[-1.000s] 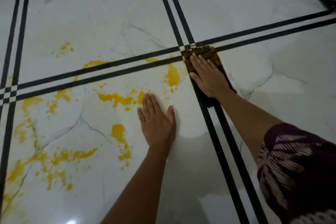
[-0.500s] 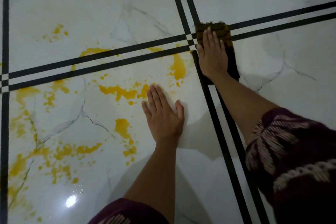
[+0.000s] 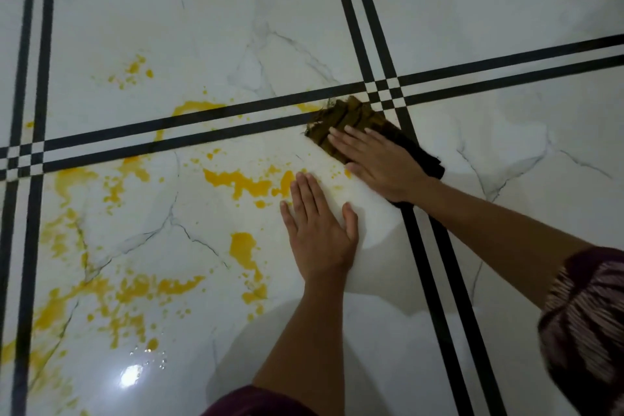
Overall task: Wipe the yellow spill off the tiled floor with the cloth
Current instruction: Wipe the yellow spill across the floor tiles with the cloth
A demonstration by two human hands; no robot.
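Observation:
Yellow spill lies in patches and streaks over the white marble-look tiled floor, mostly on the left and centre tiles. A dark cloth, stained yellow-brown at its far end, lies just left of the crossing of the black grout stripes. My right hand presses flat on the cloth with straight fingers, covering its middle. Flat on the bare tile just below the cloth rests my left hand, fingers straight, its fingertips at the edge of a yellow patch.
Double black stripes cross the floor, one pair running up-down at right, one pair left-right through the middle, another pair at the far left. A bright light reflection shines on the wet tile at lower left.
My right hand has slid the cloth leftward over the stripe onto the tile with the spill; the yellow patch near the crossing is gone. My left hand stays planted.

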